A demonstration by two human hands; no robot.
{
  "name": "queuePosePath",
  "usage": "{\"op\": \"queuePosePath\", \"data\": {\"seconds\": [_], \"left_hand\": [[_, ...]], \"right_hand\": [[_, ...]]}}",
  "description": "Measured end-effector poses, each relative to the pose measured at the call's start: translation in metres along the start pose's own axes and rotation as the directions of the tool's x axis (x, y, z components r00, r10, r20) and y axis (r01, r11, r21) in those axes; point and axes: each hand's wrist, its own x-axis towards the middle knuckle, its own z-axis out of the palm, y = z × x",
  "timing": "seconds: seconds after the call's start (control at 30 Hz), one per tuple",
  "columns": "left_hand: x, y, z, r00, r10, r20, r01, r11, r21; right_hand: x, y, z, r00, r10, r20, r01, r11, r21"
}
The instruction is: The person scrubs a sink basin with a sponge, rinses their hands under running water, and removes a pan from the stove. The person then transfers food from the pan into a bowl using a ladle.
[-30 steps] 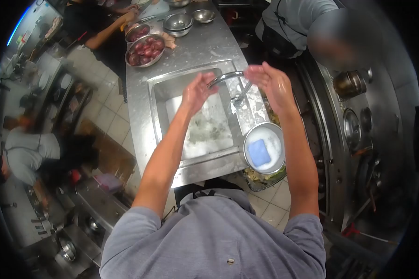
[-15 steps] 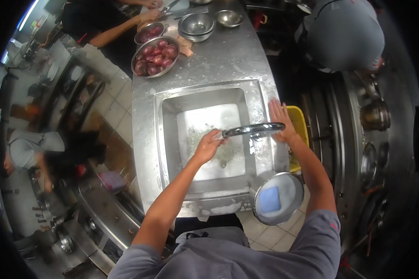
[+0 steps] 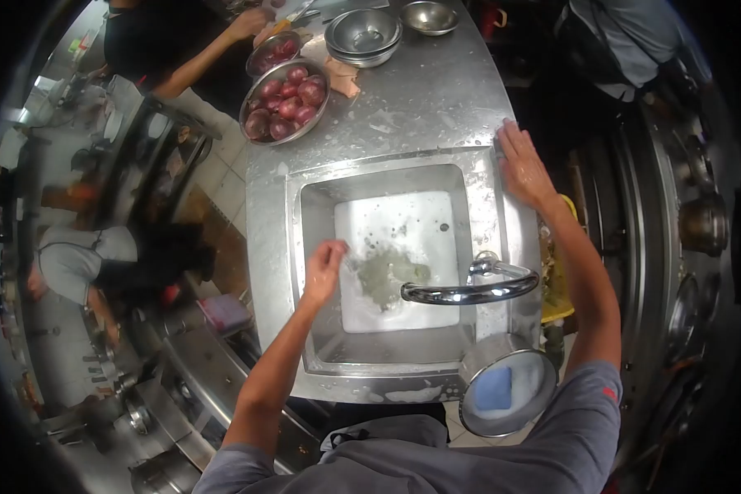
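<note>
My left hand hangs over the left part of the steel sink, its fingers loosely curled together; I make out nothing held in them. The sink holds whitish, foamy water with a murky patch and dark specks. A curved chrome tap reaches over the water from the right rim, apart from my left hand. On the counter's right edge, my right hand lies flat with fingers stretched out. A metal pot stands at the sink's near right corner, with a blue sponge in its soapy liquid.
Red onions fill a steel bowl at the far left of the counter, beside a smaller onion bowl. Stacked bowls stand behind. A yellow basket is below the right edge. Other people are at work on both sides.
My left hand has let go of the tap's spout end and moved left. The tap has swung towards me. My right hand has slid farther forward along the counter edge.
</note>
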Motion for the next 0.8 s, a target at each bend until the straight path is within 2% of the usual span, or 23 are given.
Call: {"op": "queuePosePath", "data": {"seconds": [0.03,0.1,0.13,0.17,0.2,0.23,0.27,0.3,0.37,0.4,0.47,0.5,0.57,0.63,0.67,0.73,0.77,0.8], "left_hand": [[0.015,0.003,-0.004,0.979,0.143,-0.143,-0.125,0.984,0.129],[0.043,0.015,-0.009,0.944,0.21,-0.254,-0.161,0.967,0.199],[0.053,0.025,-0.006,0.948,0.205,-0.244,-0.155,0.966,0.208],[0.062,0.037,0.001,0.93,0.273,-0.247,-0.212,0.946,0.247],[0.07,0.05,0.006,0.904,0.346,-0.25,-0.272,0.918,0.288],[0.074,0.064,0.012,0.904,0.353,-0.242,-0.278,0.914,0.297],[0.076,0.078,0.018,0.906,0.384,-0.18,-0.3,0.88,0.368],[0.079,0.091,0.025,0.904,0.411,-0.117,-0.326,0.841,0.433],[0.09,0.104,0.035,0.881,0.455,-0.126,-0.357,0.816,0.454],[0.097,0.104,0.035,0.871,0.478,-0.112,-0.366,0.785,0.5],[0.111,0.097,0.037,0.852,0.509,-0.124,-0.353,0.732,0.583],[0.114,0.089,0.035,0.856,0.501,-0.13,-0.337,0.731,0.594],[0.121,0.082,0.035,0.853,0.506,-0.13,-0.32,0.703,0.635],[0.116,0.086,0.047,0.837,0.527,-0.149,-0.332,0.705,0.627],[0.112,0.089,0.052,0.854,0.504,-0.129,-0.334,0.721,0.608],[0.109,0.095,0.061,0.868,0.486,-0.104,-0.341,0.735,0.587],[0.108,0.098,0.062,0.868,0.485,-0.105,-0.351,0.75,0.561],[0.11,0.102,0.064,0.867,0.487,-0.104,-0.364,0.762,0.535]], "right_hand": [[0.003,-0.003,0.008,1.0,0.006,0.001,-0.007,1.0,0.008],[0.014,-0.024,0.029,0.998,-0.061,-0.009,0.061,0.998,0.028],[0.026,-0.05,0.034,0.995,-0.098,-0.007,0.099,0.99,0.103],[0.032,-0.072,0.037,0.974,-0.209,-0.083,0.221,0.96,0.175],[0.046,-0.099,0.042,0.966,-0.238,-0.099,0.254,0.948,0.193],[0.056,-0.12,0.052,0.94,-0.336,-0.059,0.34,0.913,0.226],[0.06,-0.146,0.065,0.919,-0.383,-0.096,0.387,0.825,0.411],[0.059,-0.157,0.066,0.92,-0.377,-0.105,0.385,0.827,0.41],[0.055,-0.171,0.068,0.823,-0.548,-0.15,0.479,0.526,0.703],[0.053,-0.158,0.058,0.918,-0.354,-0.179,0.377,0.641,0.669],[0.053,-0.095,0.049,0.979,-0.167,-0.116,0.203,0.784,0.587],[0.046,-0.078,0.031,0.971,0.061,-0.231,0.09,0.802,0.59],[0.032,-0.045,0.033,0.96,0.247,-0.133,-0.202,0.937,0.284],[0.03,-0.049,0.072,0.962,0.079,-0.262,-0.007,0.963,0.268],[0.032,-0.069,0.085,0.942,0.041,-0.334,0.105,0.907,0.407],[0.051,-0.118,0.082,0.933,-0.148,-0.329,0.32,0.759,0.567],[0.06,-0.144,0.077,0.967,-0.226,-0.122,0.232,0.565,0.792],[0.065,-0.157,0.073,0.937,-0.345,0.059,0.069,0.347,0.935]]}}
